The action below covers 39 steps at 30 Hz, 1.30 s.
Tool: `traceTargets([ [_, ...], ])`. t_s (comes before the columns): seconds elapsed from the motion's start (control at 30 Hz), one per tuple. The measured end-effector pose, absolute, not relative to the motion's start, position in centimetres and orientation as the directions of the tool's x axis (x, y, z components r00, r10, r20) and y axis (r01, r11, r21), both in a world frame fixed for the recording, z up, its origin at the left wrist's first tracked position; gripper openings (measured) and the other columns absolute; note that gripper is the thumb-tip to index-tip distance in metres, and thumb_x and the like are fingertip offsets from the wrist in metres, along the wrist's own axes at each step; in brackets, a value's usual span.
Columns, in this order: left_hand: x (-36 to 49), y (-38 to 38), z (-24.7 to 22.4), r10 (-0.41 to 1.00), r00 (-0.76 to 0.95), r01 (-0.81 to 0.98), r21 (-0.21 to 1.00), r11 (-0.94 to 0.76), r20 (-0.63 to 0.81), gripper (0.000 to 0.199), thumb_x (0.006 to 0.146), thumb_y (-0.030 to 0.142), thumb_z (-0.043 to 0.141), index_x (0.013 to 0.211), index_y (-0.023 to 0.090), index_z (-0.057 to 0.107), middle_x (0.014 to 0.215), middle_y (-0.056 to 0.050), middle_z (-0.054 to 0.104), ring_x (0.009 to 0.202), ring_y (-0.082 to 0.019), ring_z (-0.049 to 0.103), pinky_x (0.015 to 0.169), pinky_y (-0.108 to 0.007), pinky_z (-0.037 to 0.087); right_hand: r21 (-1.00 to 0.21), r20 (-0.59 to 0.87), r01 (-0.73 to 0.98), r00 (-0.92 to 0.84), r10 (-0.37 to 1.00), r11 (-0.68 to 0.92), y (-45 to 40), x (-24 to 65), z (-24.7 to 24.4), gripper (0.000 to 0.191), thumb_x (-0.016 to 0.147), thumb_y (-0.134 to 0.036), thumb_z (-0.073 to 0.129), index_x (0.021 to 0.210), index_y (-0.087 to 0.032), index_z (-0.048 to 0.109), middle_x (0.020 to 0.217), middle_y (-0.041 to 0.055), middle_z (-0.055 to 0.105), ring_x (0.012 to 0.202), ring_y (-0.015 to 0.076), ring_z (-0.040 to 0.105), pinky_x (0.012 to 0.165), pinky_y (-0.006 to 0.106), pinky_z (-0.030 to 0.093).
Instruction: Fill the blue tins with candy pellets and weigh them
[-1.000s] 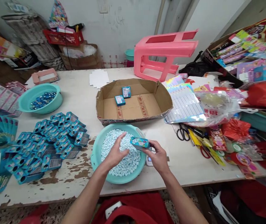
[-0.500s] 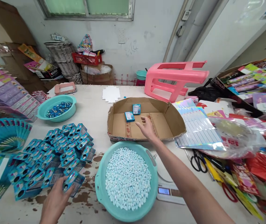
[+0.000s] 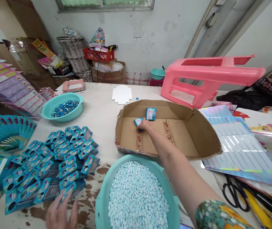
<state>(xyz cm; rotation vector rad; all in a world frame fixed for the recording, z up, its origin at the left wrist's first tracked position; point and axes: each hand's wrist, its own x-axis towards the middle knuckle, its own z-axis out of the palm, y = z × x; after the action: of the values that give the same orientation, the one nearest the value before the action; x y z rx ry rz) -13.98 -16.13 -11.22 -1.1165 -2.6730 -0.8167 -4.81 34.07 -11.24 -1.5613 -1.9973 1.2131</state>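
Note:
Inside the cardboard tray (image 3: 181, 133), my right hand (image 3: 145, 124) has its fingers closed on a small blue box (image 3: 138, 121). A second blue box (image 3: 151, 114) lies just behind it, against the back wall. My left hand (image 3: 63, 213) rests at the near edge of several upright blue boxes (image 3: 66, 163), its fingers spread and slightly blurred, with nothing held. Between my arms is a teal basin (image 3: 101, 203) full of pale blue pellets (image 3: 136, 194).
A teal bowl (image 3: 45, 109) of blue discs stands at the back left. Beyond the tray lies a pink plastic stool (image 3: 198, 73). Holographic sheets (image 3: 241, 146) and black scissors (image 3: 233, 194) are on the right. White card (image 3: 121, 94) lies behind the tray.
My right hand has moved left and closed on the nearer box in the tray. My left hand has drawn back from a blue box and spread its fingers. The view has shifted.

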Motion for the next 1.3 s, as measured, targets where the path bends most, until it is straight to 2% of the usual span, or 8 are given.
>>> traceTargets([
  [0.17, -7.8, -8.1, -10.9, 0.918, -0.388, 0.776, 0.569, 0.274, 0.087, 0.034, 0.088, 0.037, 0.043, 0.118, 0.028, 0.056, 0.127, -0.009, 0.053, 0.120, -0.025, 0.046, 0.099, -0.042, 0.041, -0.903, -0.206, 0.426, -0.548, 0.811, 0.059, 29.7, 0.5, -5.2, 0.082, 0.054, -0.026, 0.079, 0.128, -0.018, 0.046, 0.118, 0.0107, 0.059, 0.097, 0.0238, 0.060, 0.079, 0.035, 0.052],
  [0.33, -4.0, 0.9, -13.1, 0.950, -0.299, 0.824, 0.479, 0.303, -0.087, 0.051, 0.086, 0.048, 0.043, 0.129, 0.021, 0.049, 0.130, -0.012, 0.049, 0.122, -0.029, 0.041, 0.100, -0.046, 0.033, -0.989, 0.110, -0.150, -0.755, 0.647, -0.007, 19.2, 11.8, -0.3, 0.106, 0.053, -0.025, 0.084, 0.142, -0.031, 0.027, 0.142, 0.0077, 0.036, 0.128, 0.0247, 0.039, 0.103, 0.039, 0.035],
  [0.47, -0.2, 1.9, -14.2, 0.928, -0.324, 0.835, 0.406, 0.372, -0.184, 0.045, 0.084, 0.055, 0.044, 0.117, 0.028, 0.057, 0.120, -0.009, 0.052, 0.115, -0.028, 0.044, 0.093, -0.043, 0.035, -0.943, -0.008, -0.241, -0.674, 0.739, -0.231, 11.2, 18.3, -1.2, 0.100, 0.052, -0.026, 0.085, 0.137, -0.032, 0.034, 0.141, 0.0064, 0.039, 0.128, 0.0276, 0.039, 0.104, 0.044, 0.032],
  [0.6, 2.9, -0.9, -13.3, 0.958, -0.144, 0.872, 0.426, 0.241, -0.247, 0.048, 0.075, 0.061, 0.053, 0.110, 0.028, 0.060, 0.113, -0.008, 0.055, 0.109, -0.028, 0.046, 0.088, -0.040, 0.036, -0.821, -0.158, -0.349, -0.621, 0.768, -0.451, 6.1, 22.7, -3.0, 0.081, 0.054, -0.032, 0.083, 0.127, -0.025, 0.049, 0.128, 0.0108, 0.054, 0.118, 0.0334, 0.049, 0.098, 0.051, 0.037],
  [0.8, 2.8, -3.0, -12.6, 0.936, -0.136, 0.716, 0.621, 0.319, -0.324, 0.023, 0.076, 0.038, 0.057, 0.092, 0.023, 0.064, 0.093, -0.006, 0.061, 0.094, -0.023, 0.056, 0.082, -0.032, 0.039, -0.747, -0.190, -0.511, -0.449, 0.873, -0.425, 3.5, 27.6, -3.8, 0.083, 0.042, -0.051, 0.085, 0.117, -0.029, 0.057, 0.111, 0.0063, 0.063, 0.102, 0.0295, 0.059, 0.095, 0.053, 0.041],
  [0.9, 2.1, -2.8, -12.6, 0.867, -0.237, 0.326, 0.805, 0.496, -0.438, 0.019, 0.064, 0.034, 0.069, 0.074, 0.020, 0.063, 0.078, -0.004, 0.062, 0.088, -0.024, 0.058, 0.076, -0.030, 0.042, -0.795, -0.305, -0.448, -0.286, 0.908, -0.408, 3.5, 28.4, -3.8, 0.061, 0.049, -0.046, 0.084, 0.102, -0.026, 0.062, 0.097, 0.0041, 0.067, 0.088, 0.0245, 0.063, 0.087, 0.048, 0.048],
  [1.07, 1.4, -2.7, -10.5, 0.753, -0.251, -0.153, 0.793, 0.590, -0.609, 0.034, 0.065, 0.045, 0.069, 0.081, 0.016, 0.057, 0.069, -0.003, 0.059, 0.057, -0.015, 0.056, 0.047, -0.023, 0.039, -0.915, -0.319, -0.185, -0.215, 0.923, -0.359, 1.7, 26.0, -3.6, 0.039, 0.065, -0.036, 0.078, 0.096, -0.020, 0.060, 0.094, 0.0052, 0.068, 0.086, 0.0235, 0.064, 0.079, 0.041, 0.052],
  [1.3, 1.4, -2.5, -3.1, 0.865, -0.177, -0.619, 0.736, 0.273, -0.470, 0.024, 0.069, 0.032, 0.069, 0.079, 0.018, 0.052, 0.061, 0.003, 0.056, 0.040, -0.007, 0.046, 0.037, -0.018, 0.031, -0.968, -0.085, 0.249, -0.242, 0.967, -0.023, -2.7, 19.8, -4.5, 0.033, 0.069, -0.035, 0.073, 0.095, -0.021, 0.058, 0.089, 0.0017, 0.064, 0.082, 0.0201, 0.059, 0.075, 0.031, 0.047],
])
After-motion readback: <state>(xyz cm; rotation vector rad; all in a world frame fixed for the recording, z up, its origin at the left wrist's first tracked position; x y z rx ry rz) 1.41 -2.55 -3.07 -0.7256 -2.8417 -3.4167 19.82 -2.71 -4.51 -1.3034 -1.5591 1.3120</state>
